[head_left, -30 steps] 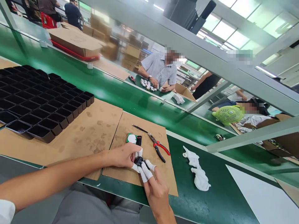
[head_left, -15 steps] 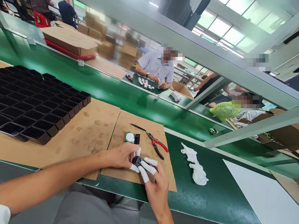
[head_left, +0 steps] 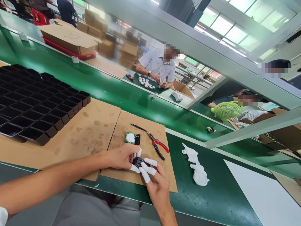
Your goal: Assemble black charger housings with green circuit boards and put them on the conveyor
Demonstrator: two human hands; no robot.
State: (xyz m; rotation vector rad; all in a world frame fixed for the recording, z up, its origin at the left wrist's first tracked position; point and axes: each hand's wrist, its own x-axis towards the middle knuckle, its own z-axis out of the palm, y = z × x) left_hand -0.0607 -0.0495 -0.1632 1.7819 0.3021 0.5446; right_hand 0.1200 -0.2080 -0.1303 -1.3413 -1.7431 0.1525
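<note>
left hand (head_left: 122, 156) and right hand (head_left: 160, 183) share a fingertip grip on a small black part (head_left: 137, 161) above the cardboard (head_left: 117, 171). the white finger covers (head_left: 150, 162) could let it slip, and a drop might jar the green board (head_left: 127, 134) near the pliers (head_left: 154, 141).

Our left hand (head_left: 122, 156) and right hand (head_left: 159, 182) partly cover the black part (head_left: 138, 161) between them. Left of both, the black trays (head_left: 43, 127) leave our view.
</note>
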